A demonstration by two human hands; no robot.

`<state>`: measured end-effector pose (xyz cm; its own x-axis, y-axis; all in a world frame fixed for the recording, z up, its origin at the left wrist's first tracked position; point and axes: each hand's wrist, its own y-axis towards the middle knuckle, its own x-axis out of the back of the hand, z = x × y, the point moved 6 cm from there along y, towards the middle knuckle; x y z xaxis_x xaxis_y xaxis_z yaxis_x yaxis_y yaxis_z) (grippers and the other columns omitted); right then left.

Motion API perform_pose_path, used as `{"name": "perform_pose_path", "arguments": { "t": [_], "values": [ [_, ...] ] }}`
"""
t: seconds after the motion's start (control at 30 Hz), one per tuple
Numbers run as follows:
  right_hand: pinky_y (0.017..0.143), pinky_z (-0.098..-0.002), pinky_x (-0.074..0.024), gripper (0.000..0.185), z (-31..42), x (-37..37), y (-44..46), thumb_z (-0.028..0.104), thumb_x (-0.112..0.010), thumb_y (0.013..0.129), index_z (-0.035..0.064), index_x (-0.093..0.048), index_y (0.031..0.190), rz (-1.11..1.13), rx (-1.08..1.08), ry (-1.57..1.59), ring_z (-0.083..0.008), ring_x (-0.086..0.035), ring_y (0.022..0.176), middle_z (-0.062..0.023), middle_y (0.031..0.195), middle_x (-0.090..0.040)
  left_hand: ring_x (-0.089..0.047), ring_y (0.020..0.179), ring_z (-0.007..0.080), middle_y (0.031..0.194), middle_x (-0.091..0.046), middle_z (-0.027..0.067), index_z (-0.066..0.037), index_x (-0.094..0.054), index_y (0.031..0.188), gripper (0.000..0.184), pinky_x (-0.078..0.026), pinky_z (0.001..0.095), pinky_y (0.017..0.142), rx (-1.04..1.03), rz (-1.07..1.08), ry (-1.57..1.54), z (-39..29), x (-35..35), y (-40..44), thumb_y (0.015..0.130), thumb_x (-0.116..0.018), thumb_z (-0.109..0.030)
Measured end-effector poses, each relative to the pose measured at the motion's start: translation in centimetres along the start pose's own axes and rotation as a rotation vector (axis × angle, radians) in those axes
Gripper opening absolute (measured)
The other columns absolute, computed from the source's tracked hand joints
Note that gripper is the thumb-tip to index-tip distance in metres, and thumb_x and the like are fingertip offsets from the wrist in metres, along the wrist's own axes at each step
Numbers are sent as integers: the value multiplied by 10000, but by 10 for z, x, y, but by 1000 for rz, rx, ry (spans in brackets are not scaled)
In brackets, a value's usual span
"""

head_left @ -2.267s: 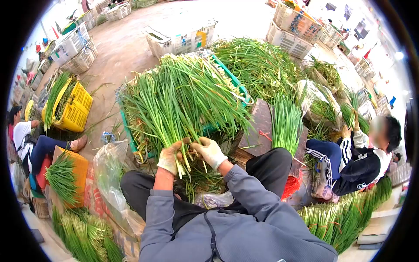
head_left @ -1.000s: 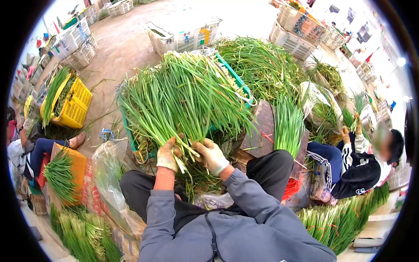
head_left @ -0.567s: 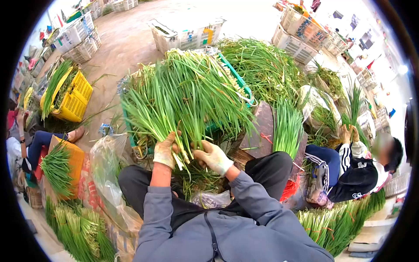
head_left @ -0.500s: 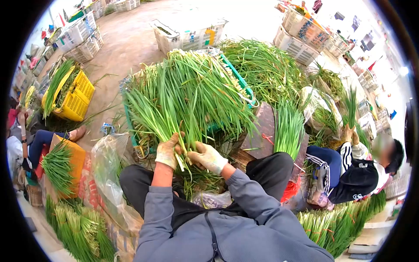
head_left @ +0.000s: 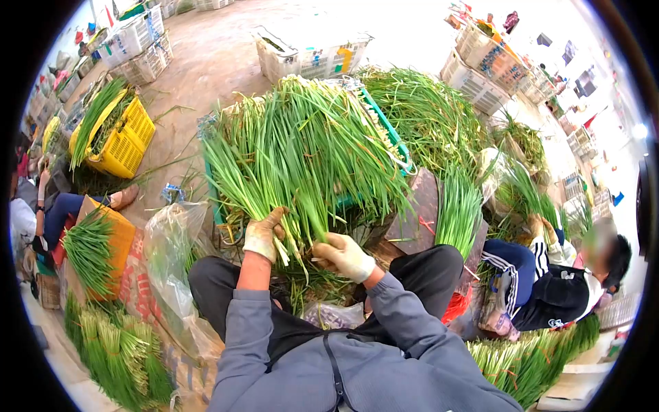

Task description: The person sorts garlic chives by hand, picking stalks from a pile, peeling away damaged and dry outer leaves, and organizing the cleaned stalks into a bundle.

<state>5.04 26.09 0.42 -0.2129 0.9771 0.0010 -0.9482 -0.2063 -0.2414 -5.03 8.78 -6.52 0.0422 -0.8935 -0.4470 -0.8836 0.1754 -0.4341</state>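
Drawn rightward, right fingers [head_left: 325,251] pinch blurred leaves [head_left: 315,213] beside stalks [head_left: 289,238] clamped in left fingers [head_left: 272,220].

The leaves [head_left: 295,147] are rich green, fading to pale yellow-white stalks [head_left: 287,246]. The left glove [head_left: 260,238] and right glove [head_left: 349,259] are off-white. The wearer's jacket [head_left: 309,374] is slate grey, the trousers [head_left: 429,273] black. One crate [head_left: 388,127] is teal green, another crate [head_left: 129,141] bright yellow. The neighbour's navy trousers [head_left: 511,264] carry white stripes; the board [head_left: 414,216] looks purplish brown, though glimpsed only in part. The cardboard box [head_left: 118,257] is orange.
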Motion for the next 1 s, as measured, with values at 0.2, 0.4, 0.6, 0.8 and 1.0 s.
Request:
{"name": "perform_pose_path", "arguments": {
  "t": [0.2, 0.4, 0.6, 0.8, 1.0],
  "values": [
    [523, -220, -417, 187, -17, 8, 29, 237, -606, 961, 51, -605, 940, -191, -91, -90, -60, -529, 585, 15, 722, -573, -480, 459, 170, 569, -568, 38, -5, -714, 860, 362, -390, 316, 463, 11, -46, 122, 7, -9, -2, 723, -892, -289],
    [612, -438, -444, 411, 0, -12, 42, 359, -717, 861, -11, -539, 845, -286, 178, -646, -409, -538, 663, -229, 724, -563, -526, 537, 184, 629, -589, 49, -5, -665, 830, 319, -430, 340, 522, -38, -63, 139, 9, -14, -6, 763, -866, -244],
    [616, -446, -445, 353, -16, -2, 45, 311, -661, 903, -8, -533, 821, -208, 73, -627, -407, -536, 664, -230, 720, -559, -513, 537, 192, 632, -581, 49, 0, -655, 929, 300, -423, 336, 535, 25, 49, 21, 15, -18, -16, 838, -794, -251],
    [496, -247, -415, 217, -5, -6, 14, 240, -617, 955, 27, -576, 939, -65, -137, -11, -85, -519, 555, 0, 711, -571, -503, 487, 163, 574, -568, 43, -12, -721, 896, 165, -412, 310, 469, 73, 34, 25, 6, -15, -13, 840, -756, -163],
    [732, -454, -521, 273, -108, -26, -26, 254, -630, 912, 33, -627, 1072, 174, -111, -779, -408, -652, 859, -241, 949, -665, -494, 495, 167, 571, -561, 46, 24, -716, 915, 363, -406, 323, 508, -57, 52, 44, -10, 3, -2, 789, -837, -294]
  ]
}}
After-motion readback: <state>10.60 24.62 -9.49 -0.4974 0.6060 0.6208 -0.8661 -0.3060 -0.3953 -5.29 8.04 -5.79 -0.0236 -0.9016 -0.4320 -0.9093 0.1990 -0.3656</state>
